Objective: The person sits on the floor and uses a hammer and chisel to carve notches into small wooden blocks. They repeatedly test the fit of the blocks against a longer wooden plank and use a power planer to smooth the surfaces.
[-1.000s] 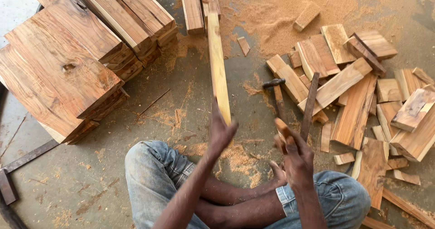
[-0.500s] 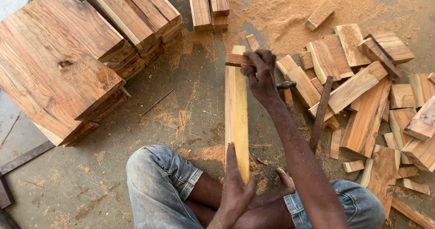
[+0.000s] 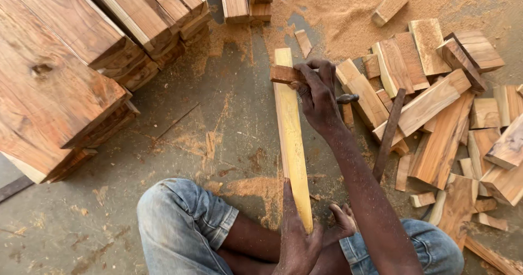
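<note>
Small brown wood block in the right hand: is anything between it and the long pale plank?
Nothing visible. The right hand holds the small brown wood block directly across the far end of the long pale yellow wooden plank, apparently touching it. The left hand grips the plank's near end.

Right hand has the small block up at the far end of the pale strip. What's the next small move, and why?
Probably square the small block flat across the pale strip before doing anything else. The right hand holds it crosswise at the strip's far end, overhanging the left edge, while the left hand steadies only the near end, so the strip could pivot on the sawdusty floor.
</note>
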